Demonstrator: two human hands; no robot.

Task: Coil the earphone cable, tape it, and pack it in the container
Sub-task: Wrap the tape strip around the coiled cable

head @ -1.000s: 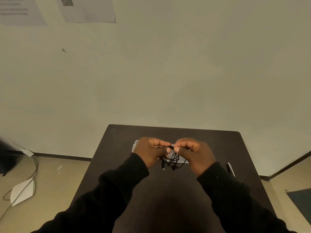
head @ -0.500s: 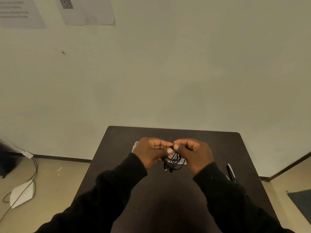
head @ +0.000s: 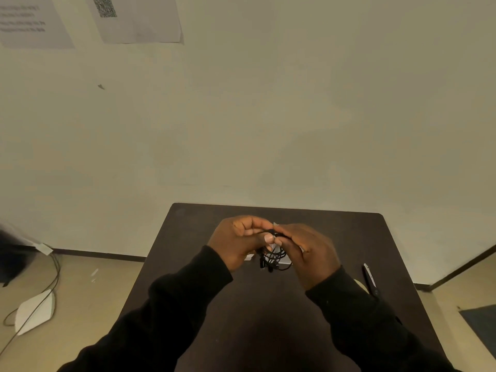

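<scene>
— Where was the earphone cable (head: 274, 257)?

— I saw it bunched in black loops, held up over the middle of the dark worktop (head: 268, 312), hanging just below my fingertips.

— And the hands?

— Both were closed on it. My left hand (head: 237, 241) pinched the top of the coil, thumb against fingers; my right hand (head: 311, 252) pinched the same spot from the right, fingertips touching.

— The container?

— A pale container (head: 285, 260) lay behind the coil, mostly hidden. A pen (head: 369, 277) lay near the right edge.
</scene>
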